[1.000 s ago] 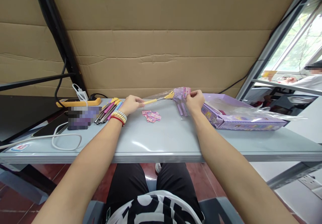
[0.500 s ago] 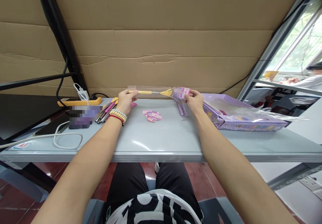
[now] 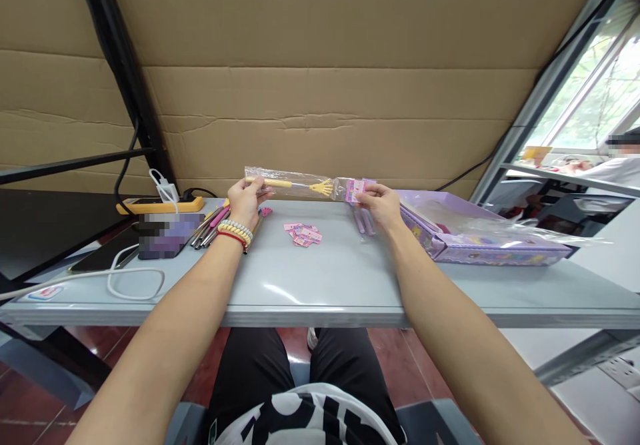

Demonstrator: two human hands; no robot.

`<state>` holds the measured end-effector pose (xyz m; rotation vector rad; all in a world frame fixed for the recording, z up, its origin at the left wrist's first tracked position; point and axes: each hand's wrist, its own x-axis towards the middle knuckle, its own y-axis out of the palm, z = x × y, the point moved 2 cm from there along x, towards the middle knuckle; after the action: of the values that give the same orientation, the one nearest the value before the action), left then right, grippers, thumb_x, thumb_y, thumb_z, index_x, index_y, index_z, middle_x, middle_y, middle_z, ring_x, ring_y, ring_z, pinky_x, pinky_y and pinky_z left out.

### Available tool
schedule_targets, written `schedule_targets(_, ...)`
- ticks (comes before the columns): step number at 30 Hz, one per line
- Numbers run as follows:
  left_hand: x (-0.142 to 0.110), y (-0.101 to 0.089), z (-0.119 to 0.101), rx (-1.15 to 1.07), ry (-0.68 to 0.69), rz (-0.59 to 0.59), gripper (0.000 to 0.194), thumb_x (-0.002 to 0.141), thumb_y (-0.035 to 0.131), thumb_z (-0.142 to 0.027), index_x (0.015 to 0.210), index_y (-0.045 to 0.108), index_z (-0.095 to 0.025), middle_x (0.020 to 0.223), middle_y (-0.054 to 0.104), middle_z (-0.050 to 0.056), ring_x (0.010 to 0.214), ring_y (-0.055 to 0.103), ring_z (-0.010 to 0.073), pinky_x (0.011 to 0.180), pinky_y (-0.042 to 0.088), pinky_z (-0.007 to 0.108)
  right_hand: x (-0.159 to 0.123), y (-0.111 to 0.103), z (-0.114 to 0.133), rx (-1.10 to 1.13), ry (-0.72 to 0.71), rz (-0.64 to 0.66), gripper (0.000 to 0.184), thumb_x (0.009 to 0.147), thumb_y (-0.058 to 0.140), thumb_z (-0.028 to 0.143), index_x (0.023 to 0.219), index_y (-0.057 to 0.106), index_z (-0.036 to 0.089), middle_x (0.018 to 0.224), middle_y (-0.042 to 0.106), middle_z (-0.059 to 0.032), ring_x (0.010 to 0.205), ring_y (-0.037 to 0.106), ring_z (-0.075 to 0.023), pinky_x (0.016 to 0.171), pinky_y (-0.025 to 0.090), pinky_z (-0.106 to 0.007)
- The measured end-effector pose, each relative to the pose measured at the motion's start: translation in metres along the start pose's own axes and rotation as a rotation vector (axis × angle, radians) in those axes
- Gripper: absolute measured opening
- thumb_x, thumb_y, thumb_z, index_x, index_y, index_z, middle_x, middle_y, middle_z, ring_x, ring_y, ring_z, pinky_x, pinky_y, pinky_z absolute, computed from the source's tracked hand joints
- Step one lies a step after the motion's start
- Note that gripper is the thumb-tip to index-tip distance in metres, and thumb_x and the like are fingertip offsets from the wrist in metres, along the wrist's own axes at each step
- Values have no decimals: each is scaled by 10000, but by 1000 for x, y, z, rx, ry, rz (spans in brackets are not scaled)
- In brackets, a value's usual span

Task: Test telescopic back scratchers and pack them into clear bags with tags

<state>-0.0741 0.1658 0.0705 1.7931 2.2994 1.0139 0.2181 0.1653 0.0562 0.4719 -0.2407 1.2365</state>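
Between my hands a small yellow back scratcher (image 3: 321, 186), with a metal rod and a claw-shaped head, lies inside a clear plastic sleeve (image 3: 340, 188). My left hand (image 3: 245, 202) pinches the handle end of the scratcher and sleeve. At the other end, my right hand (image 3: 381, 204) grips the sleeve by its pink label card (image 3: 354, 190). Purple-handled pieces in clear wrap (image 3: 363, 220) lie on the table under my right hand. Several pink label cards (image 3: 303, 234) lie in a loose pile below the sleeve. Metal-rodded scratchers (image 3: 207, 228) are bunched left of my left hand.
An open purple box (image 3: 495, 248) with clear plastic in it stands on the grey table (image 3: 320, 285) at right. On the left are a yellow power strip (image 3: 193, 205), a phone (image 3: 183, 225) and a white cable (image 3: 135, 293). Cardboard (image 3: 325, 92) walls the back. Another person sits far right.
My left hand has moved left along the sleeve to the handle end. The sleeve is now stretched straight and level, raised slightly, and my right hand has shifted a little left.
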Motion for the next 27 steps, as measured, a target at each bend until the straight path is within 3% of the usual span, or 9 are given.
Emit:
schedule_targets(7, -2, 2, 2, -5, -30, 102, 157, 692, 718, -182, 725, 577, -122, 611, 616, 3, 549, 619, 109, 579, 547, 249, -3, 2, 3, -28, 45, -26, 377, 380, 799, 188, 686, 579, 183, 498, 555, 57, 471, 508, -105, 474, 466, -250)
schedule_targets(13, -1, 2, 2, -5, -28, 106, 137, 707, 704, -183, 735, 582, -127, 612, 630, 8, 546, 612, 101, 587, 541, 241, -4, 2, 3, -41, 93, 46, 237, 510, 717, 255, 715, 643, 161, 640, 605, 10, 551, 527, -106, 426, 450, -221)
schedule_targets(19, 0, 0, 0, -8, -15, 73, 125, 723, 688, -168, 719, 569, -129, 570, 601, -4, 531, 604, 103, 580, 537, 242, -5, 2, 2, -58, 104, 133, 238, 463, 766, 234, 640, 632, 148, 598, 576, 15, 539, 513, -89, 448, 495, -211)
schedule_targets(27, 1, 1, 0, 60, -34, 85, 179, 701, 731, -201, 731, 567, -137, 582, 610, -7, 551, 614, 102, 586, 544, 236, -3, 0, -2, -65, 143, 74, 381, 395, 870, 219, 653, 600, 146, 586, 606, 13, 519, 557, -99, 416, 506, -213)
